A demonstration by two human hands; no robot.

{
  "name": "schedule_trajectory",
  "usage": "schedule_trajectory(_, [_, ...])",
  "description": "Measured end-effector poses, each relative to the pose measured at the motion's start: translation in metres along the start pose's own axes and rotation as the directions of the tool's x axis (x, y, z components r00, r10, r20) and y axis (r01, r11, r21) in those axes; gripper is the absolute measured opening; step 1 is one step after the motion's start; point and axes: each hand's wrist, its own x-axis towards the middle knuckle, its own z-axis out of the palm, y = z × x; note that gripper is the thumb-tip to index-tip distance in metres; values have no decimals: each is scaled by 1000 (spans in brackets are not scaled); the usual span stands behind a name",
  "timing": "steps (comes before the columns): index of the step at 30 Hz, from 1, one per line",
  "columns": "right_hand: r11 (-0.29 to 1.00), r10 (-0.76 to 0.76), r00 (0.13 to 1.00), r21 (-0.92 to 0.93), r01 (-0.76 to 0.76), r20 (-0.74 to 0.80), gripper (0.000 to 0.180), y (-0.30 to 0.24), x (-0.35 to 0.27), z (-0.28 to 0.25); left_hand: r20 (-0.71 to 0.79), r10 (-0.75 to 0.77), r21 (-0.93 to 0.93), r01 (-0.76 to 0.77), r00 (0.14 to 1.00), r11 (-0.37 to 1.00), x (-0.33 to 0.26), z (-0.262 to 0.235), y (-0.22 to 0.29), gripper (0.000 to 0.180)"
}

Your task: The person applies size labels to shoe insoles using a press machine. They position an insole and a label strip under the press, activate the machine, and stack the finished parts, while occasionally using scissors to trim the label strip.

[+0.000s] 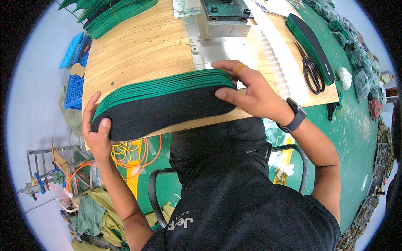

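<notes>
insoles (163, 102) lie stacked on the wooden table (138, 50); left hand (97, 131) grips one end, right hand (251, 92) clasps the other; scissors (312, 71) rest nearby.

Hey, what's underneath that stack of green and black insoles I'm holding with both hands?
The stack of insoles lies on the wooden table, its black face over the near edge. The left hand and right hand grip its ends. The board directly beneath is covered.

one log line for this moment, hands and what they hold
left hand: grips one end of insole stack | right hand: grips other end | stack: on wooden table edge | scissors: untouched
</notes>
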Motion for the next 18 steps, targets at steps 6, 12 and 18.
schedule_trajectory(6, [950,312,941,-55,-307,132,37,-12,1,-3,75,-227,174,211,971,962,-8,14,0,31])
schedule_trajectory(12, [989,-56,987,-147,33,-151,54,11,-13,5,-86,-147,-95,139,985,986,-4,26,-3,48])
schedule_trajectory(18, [993,-114,987,-24,112,-114,72,17,-16,24,-14,-159,-262,150,987,953,-4,40,-4,69])
